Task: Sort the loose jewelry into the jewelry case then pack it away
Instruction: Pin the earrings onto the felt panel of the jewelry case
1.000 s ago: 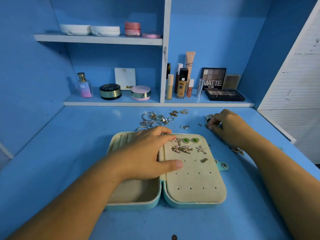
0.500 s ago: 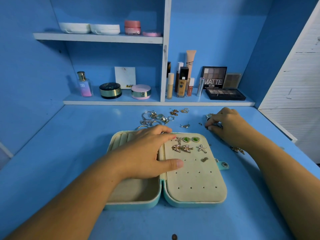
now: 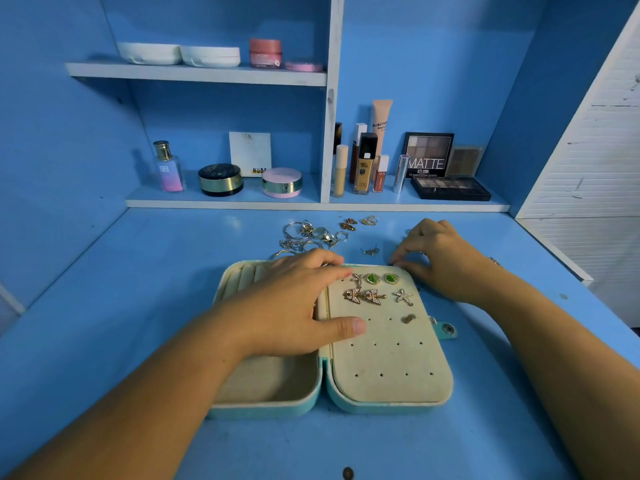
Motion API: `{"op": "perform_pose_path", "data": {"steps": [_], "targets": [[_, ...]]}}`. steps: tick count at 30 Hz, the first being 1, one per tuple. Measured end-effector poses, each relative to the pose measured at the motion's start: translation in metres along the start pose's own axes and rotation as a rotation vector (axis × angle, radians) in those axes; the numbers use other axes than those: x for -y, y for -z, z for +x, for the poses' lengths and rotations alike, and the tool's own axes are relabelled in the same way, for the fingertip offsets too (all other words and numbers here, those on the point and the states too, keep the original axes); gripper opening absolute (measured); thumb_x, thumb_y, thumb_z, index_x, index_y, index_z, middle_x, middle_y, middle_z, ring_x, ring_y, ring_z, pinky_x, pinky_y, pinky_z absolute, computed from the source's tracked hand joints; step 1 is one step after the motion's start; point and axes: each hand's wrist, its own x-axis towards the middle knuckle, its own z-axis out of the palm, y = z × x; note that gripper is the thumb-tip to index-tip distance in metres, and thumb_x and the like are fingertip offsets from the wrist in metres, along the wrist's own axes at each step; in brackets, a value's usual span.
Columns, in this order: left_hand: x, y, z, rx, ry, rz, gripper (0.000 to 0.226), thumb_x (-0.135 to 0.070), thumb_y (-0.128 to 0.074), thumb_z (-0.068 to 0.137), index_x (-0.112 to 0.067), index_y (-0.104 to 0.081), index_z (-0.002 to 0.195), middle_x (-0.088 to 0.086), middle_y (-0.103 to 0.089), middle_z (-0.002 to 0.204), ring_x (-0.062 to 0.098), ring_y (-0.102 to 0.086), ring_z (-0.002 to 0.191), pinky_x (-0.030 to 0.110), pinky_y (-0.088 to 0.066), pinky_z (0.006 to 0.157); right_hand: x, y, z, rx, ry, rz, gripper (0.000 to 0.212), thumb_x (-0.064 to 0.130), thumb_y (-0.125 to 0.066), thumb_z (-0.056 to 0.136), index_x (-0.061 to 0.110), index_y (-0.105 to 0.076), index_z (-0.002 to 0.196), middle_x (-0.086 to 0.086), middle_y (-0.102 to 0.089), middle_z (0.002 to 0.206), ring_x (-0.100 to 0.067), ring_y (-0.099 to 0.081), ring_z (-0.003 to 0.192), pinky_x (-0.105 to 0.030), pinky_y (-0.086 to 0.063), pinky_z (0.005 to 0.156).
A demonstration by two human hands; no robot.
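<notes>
Left hand [image 3: 287, 299] flat, fingers straight, likely steadying open jewelry case [image 3: 391, 362]. Right hand [image 3: 440, 261] at case's far-right corner, fingertips pinched; on what, cannot tell. Loose jewelry pile [image 3: 311, 235] just beyond case's far edge.

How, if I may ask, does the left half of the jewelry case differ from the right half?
The left half is a hollow tray with ridged rolls; the right half is a flat pad dotted with holes. The right half carries earrings; the left half shows none, though the left hand covers part. Both are cream inside, teal outside.
</notes>
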Motion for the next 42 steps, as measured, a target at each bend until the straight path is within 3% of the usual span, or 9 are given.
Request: {"op": "perform_pose_path", "data": {"steps": [6, 18, 25, 30, 34, 38, 42], "targets": [[0.0, -0.001, 0.0, 0.002, 0.001, -0.004, 0.083, -0.077, -0.048, 0.076, -0.041, -0.028, 0.148, -0.026, -0.018, 0.15, 0.005, -0.018, 0.14, 0.04, -0.021, 0.119, -0.031, 0.011, 0.006, -0.215, -0.141, 0.013, 0.016, 0.021, -0.062, 0.09, 0.028, -0.071, 0.101, -0.004, -0.055, 0.105, -0.028, -0.043, 0.105, -0.038, -0.04, 0.088], [0.003, -0.003, 0.001, -0.024, -0.016, -0.015, 0.085, -0.079, -0.047, 0.073, -0.04, -0.032, 0.147, -0.026, -0.021, 0.149, 0.005, -0.021, 0.139, 0.038, -0.023, 0.118, -0.024, -0.003, 0.017, -0.186, -0.132, -0.077, 0.014, 0.026, -0.066, 0.087, 0.026, -0.073, 0.099, 0.003, -0.041, 0.101, -0.026, -0.039, 0.107, -0.036, -0.038, 0.091], [0.004, -0.003, 0.002, -0.041, -0.022, -0.042, 0.085, -0.08, -0.048, 0.072, -0.041, -0.034, 0.146, -0.028, -0.023, 0.146, 0.003, -0.023, 0.138, 0.039, -0.026, 0.117, -0.016, -0.004, 0.018, -0.147, -0.161, -0.177, 0.022, 0.027, -0.054, 0.095, 0.017, -0.067, 0.109, -0.007, -0.05, 0.119, -0.029, -0.037, 0.113, -0.038, -0.033, 0.092], [0.002, -0.002, 0.001, -0.095, -0.02, -0.114, 0.082, -0.077, -0.049, 0.069, -0.039, -0.043, 0.141, -0.028, -0.033, 0.142, -0.001, -0.032, 0.133, 0.035, -0.03, 0.115, -0.006, 0.006, 0.006, -0.215, -0.107, -0.105, 0.017, 0.023, -0.057, 0.093, 0.015, -0.068, 0.104, -0.008, -0.053, 0.118, -0.03, -0.04, 0.11, -0.041, -0.037, 0.091], [-0.009, 0.006, 0.007, -0.113, 0.028, -0.143, 0.065, -0.063, -0.059, 0.078, -0.036, -0.049, 0.137, -0.022, -0.044, 0.133, -0.003, -0.044, 0.123, 0.017, -0.034, 0.102, -0.006, 0.005, -0.007, -0.088, -0.086, -0.092, 0.017, 0.029, -0.058, 0.092, 0.02, -0.068, 0.103, -0.004, -0.05, 0.118, -0.026, -0.038, 0.111, -0.038, -0.036, 0.094], [-0.025, 0.018, 0.029, -0.086, 0.059, -0.097, 0.05, -0.054, -0.062, 0.085, -0.035, -0.055, 0.131, -0.016, -0.052, 0.125, 0.004, -0.051, 0.116, 0.028, -0.042, 0.101, -0.011, 0.005, -0.007, -0.039, -0.091, -0.062, 0.014, 0.032, -0.061, 0.09, 0.023, -0.069, 0.098, 0.0, -0.048, 0.117, -0.022, -0.037, 0.112, -0.033, -0.034, 0.093], [-0.04, 0.021, 0.071, -0.109, -0.027, -0.081, 0.026, -0.03, -0.062, 0.094, -0.029, -0.067, 0.119, -0.013, -0.065, 0.116, -0.002, -0.057, 0.089, 0.016, -0.043, 0.082, -0.011, 0.011, -0.01, -0.037, -0.112, -0.072, 0.013, 0.035, -0.063, 0.088, 0.028, -0.07, 0.097, 0.001, -0.048, 0.117, -0.022, -0.037, 0.113, -0.033, -0.034, 0.093]]}}
